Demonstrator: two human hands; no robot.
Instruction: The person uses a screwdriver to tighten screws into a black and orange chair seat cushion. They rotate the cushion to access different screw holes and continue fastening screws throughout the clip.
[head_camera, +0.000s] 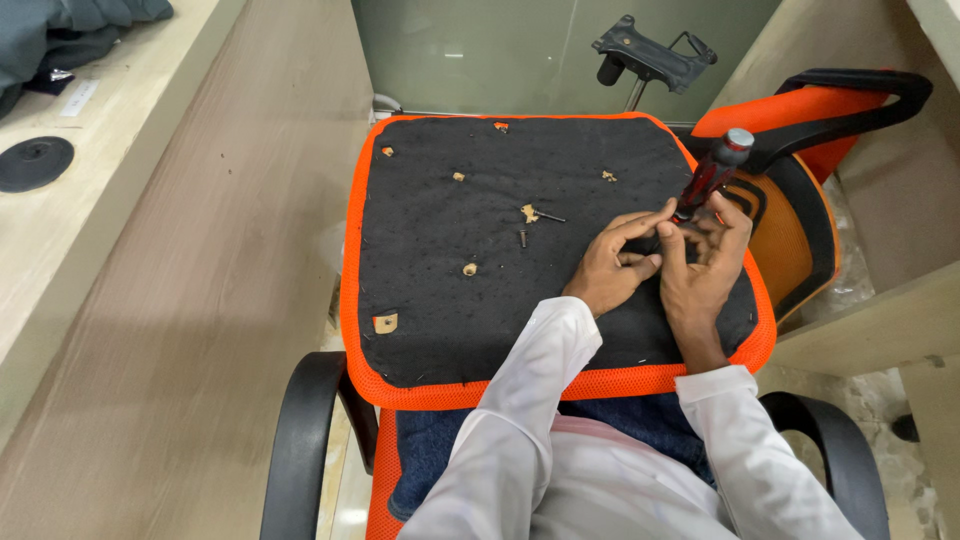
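An upturned chair seat (470, 310) lies in front of me, black felt underside with an orange mesh rim. My right hand (705, 265) grips a red-handled screwdriver (712, 172), its tip pointing down at the seat's right side. My left hand (615, 262) pinches at the tip of the screwdriver; what it holds is too small to tell. Two loose dark screws (522, 237) and several tan threaded holes (470, 269) dot the felt.
An orange and black chair back (800, 130) leans at the right. A black metal chair mechanism (650, 50) stands behind the seat. Black armrests (300, 440) flank my lap. A wooden desk with a black round cap (35, 162) is at the left.
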